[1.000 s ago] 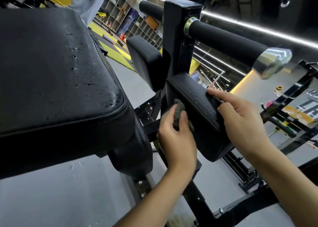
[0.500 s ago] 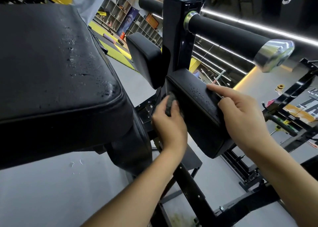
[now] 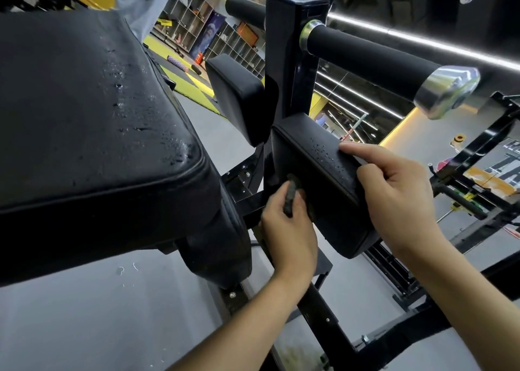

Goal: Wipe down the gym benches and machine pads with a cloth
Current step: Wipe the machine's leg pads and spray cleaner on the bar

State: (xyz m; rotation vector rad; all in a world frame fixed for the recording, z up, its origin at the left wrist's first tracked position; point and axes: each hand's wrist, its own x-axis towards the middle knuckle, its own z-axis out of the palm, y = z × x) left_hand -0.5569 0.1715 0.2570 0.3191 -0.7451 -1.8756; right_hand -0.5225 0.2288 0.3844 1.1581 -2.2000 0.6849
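While the left hand [image 3: 287,224] grips the cloth [image 3: 289,199] against the small pad [image 3: 318,173] at its 8 o'clock side | right hand [image 3: 394,193] clasps the pad's 3 o'clock edge | advice: brace there, sweep firmly up over the droplets [image 3: 323,152] toward 12 o'clock

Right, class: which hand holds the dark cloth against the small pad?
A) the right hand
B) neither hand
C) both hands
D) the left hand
D: the left hand grips the cloth against the small pad, while the right hand holds only that pad's edge.
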